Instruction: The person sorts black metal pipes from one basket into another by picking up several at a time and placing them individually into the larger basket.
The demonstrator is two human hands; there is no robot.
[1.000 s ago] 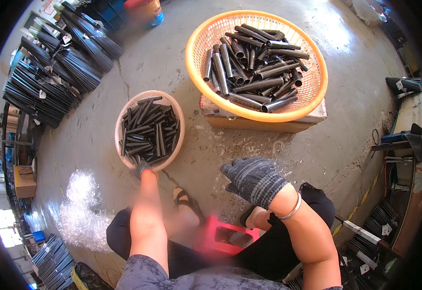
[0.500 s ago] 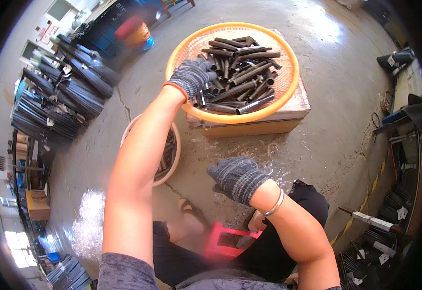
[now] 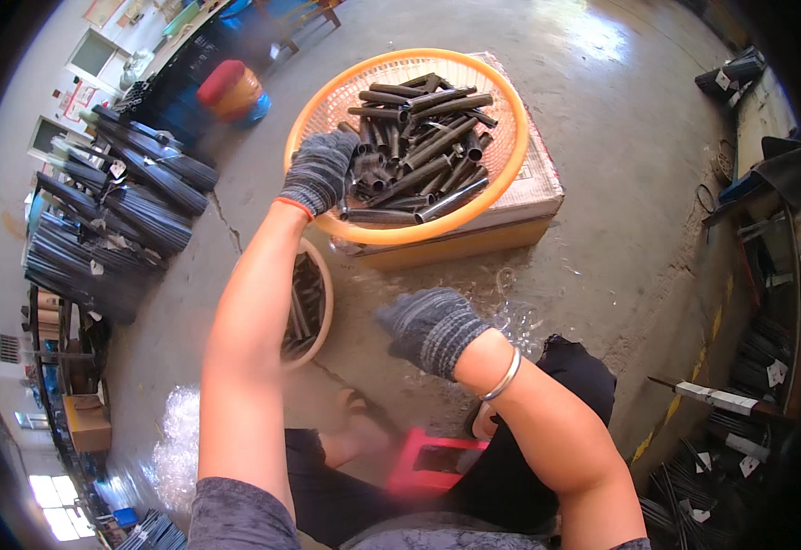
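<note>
My left hand (image 3: 322,170), in a dark grey knitted glove with an orange cuff, is at the left side of an orange plastic mesh basket (image 3: 510,170). Its fingers reach over the rim beside short dark metal tubes (image 3: 437,147), and the tubes nearest them are blurred. Whether these fingers grip a tube is hidden. My right hand (image 3: 432,332), gloved alike, hovers low in front of the basket with its fingers curled in. Anything inside that fist is out of sight. Below my left forearm, a pale round tub (image 3: 327,302) holds more dark tubes.
The basket rests on a cardboard box (image 3: 533,197). A pink plastic stool (image 3: 409,467) stands between my legs. Clear shavings (image 3: 515,321) litter the floor. Bundles of long dark tubes (image 3: 134,192) stand at left; a rack with rods (image 3: 740,412) is at right.
The view has shifted slightly, so the basket and box appear further left. My left hand has drawn back from over the tubes toward the left rim. My right hand stays curled.
</note>
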